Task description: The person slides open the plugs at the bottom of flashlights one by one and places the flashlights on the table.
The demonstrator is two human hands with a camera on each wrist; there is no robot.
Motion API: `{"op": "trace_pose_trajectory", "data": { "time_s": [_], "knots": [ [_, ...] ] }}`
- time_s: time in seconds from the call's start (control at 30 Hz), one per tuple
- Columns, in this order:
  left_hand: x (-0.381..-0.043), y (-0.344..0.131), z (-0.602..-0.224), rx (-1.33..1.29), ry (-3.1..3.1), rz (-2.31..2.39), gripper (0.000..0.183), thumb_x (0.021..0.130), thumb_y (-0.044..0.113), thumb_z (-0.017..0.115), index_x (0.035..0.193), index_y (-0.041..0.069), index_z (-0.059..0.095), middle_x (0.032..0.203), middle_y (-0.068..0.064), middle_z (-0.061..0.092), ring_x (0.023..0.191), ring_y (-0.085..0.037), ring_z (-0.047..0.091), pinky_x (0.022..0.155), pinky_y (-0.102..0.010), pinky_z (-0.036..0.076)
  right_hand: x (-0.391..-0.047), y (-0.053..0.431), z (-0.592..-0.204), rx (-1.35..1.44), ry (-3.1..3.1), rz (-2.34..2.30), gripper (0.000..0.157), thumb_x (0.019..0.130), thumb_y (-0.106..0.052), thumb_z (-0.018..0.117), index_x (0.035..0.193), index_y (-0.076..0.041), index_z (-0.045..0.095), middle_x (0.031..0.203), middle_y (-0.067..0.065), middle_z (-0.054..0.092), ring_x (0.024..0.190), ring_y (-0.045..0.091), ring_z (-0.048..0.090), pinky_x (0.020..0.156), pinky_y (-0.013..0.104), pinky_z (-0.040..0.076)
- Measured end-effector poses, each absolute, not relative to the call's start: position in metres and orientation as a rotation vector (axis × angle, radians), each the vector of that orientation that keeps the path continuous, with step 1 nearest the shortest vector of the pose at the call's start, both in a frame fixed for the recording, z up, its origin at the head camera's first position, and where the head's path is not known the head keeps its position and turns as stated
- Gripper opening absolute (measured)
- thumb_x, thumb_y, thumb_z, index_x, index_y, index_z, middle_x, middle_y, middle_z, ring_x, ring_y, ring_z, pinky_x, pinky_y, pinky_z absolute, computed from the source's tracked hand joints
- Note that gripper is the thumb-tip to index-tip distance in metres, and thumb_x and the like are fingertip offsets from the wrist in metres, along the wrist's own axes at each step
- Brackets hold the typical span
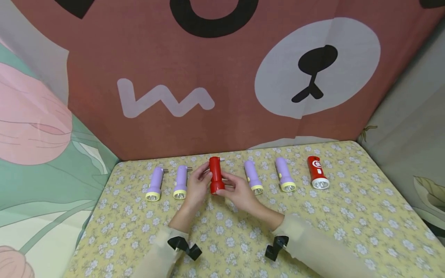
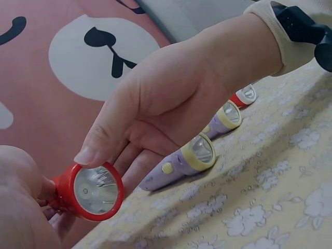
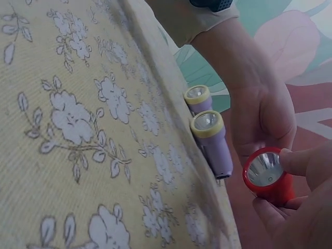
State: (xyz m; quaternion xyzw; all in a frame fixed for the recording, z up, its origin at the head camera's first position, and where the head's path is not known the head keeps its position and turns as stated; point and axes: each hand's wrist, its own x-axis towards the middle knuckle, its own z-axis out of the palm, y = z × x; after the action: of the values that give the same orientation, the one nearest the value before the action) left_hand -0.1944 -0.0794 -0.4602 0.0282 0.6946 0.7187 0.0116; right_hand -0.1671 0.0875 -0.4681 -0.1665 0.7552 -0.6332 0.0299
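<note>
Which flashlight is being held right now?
The red-rimmed red flashlight, held between left hand and right hand; the white-rimmed red flashlight lies far right; the other four are purple.

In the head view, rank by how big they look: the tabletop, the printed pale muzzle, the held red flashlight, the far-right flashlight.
1. Tabletop
2. Printed pale muzzle
3. Held red flashlight and far-right flashlight: too alike to rank.

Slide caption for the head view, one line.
Left hand and right hand hold a red flashlight between two pairs of purple flashlights, a white-rimmed red one at far right.
</note>
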Motion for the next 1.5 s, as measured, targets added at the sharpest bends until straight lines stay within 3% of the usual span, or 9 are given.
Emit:
{"op": "trace_pose_trajectory", "data": {
  "time_s": [0.3,0.7,1.0,1.5],
  "knots": [
    [-0.2,-0.08,-0.475,-0.071,2.222,2.241,0.044,0.104,-0.002,0.05,0.148,-0.006,0.047,0.144,-0.025,0.053,0.123,-0.035,0.056,0.097,-0.034,0.055,-0.174,0.076,-0.474,-0.37,2.316,-1.924,0.058,0.092,-0.009,0.076,0.145,-0.001,0.054,0.141,0.017,0.06,0.117,0.032,0.066,0.089,0.034,0.059],
    [-0.204,-0.08,-0.482,-0.172,2.252,2.182,0.045,0.105,-0.001,0.047,0.149,-0.006,0.045,0.142,-0.026,0.054,0.126,-0.035,0.054,0.106,-0.045,0.049,-0.184,0.069,-0.484,-0.308,2.305,-1.875,0.057,0.092,-0.01,0.077,0.145,-0.003,0.055,0.138,0.016,0.062,0.12,0.03,0.065,0.09,0.033,0.058],
    [-0.207,-0.082,-0.488,-0.221,2.247,2.181,0.045,0.105,-0.002,0.045,0.15,-0.006,0.044,0.144,-0.027,0.051,0.127,-0.035,0.052,0.108,-0.045,0.046,-0.188,0.064,-0.488,-0.335,2.279,-1.917,0.058,0.092,-0.004,0.075,0.144,0.005,0.053,0.138,0.024,0.06,0.12,0.037,0.064,0.092,0.036,0.058],
    [-0.208,-0.084,-0.493,-0.269,2.219,2.165,0.045,0.106,-0.001,0.044,0.15,-0.006,0.043,0.147,-0.025,0.048,0.13,-0.036,0.048,0.112,-0.048,0.042,-0.19,0.061,-0.501,-0.37,2.275,-1.903,0.056,0.093,-0.006,0.075,0.145,0.001,0.054,0.14,0.018,0.06,0.12,0.031,0.064,0.089,0.03,0.058]
  ]
}}
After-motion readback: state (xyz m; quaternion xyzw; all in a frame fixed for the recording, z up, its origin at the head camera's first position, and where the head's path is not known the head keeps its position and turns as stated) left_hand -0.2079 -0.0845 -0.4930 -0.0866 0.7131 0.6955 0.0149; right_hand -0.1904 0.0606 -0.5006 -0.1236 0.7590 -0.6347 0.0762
